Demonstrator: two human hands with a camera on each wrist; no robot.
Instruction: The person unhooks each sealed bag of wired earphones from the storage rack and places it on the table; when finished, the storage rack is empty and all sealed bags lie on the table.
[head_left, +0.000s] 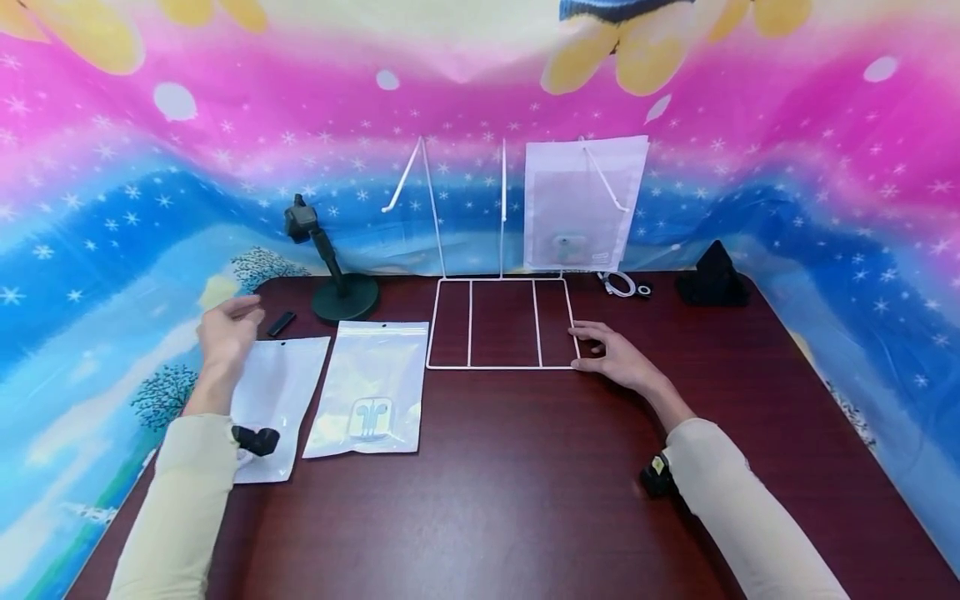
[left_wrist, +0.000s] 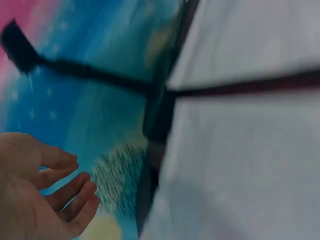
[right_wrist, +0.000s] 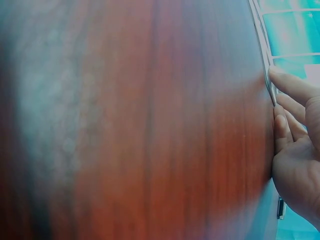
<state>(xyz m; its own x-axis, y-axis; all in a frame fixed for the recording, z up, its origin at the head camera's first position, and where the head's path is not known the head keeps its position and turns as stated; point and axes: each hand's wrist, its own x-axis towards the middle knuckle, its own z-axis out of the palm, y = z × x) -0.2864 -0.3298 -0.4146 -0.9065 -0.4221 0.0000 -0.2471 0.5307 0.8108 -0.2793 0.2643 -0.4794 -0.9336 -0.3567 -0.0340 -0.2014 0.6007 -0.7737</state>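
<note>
We judge that our left hand [head_left: 227, 333] works best coming down on the far edge of the left pouch [head_left: 281, 375], pinching the strip beside its punched hole [head_left: 282, 343] so the pouch stays flat. Our right hand [head_left: 615, 358] does well to brace the wire rack [head_left: 502, 367] lightly, without dragging it (the hung pouch [head_left: 555, 200] already weights the far right side).

Our left fingers are loosely bent and empty; the left pouch lies near and to the right of them, with a gap showing in the left wrist view. The middle pouch [head_left: 352, 358] lies farther right, just beside the rack's base and well apart from both hands. Our right fingers are partly bent, touching the base at its near right corner; we cannot tell whether they pinch the wire.
</note>
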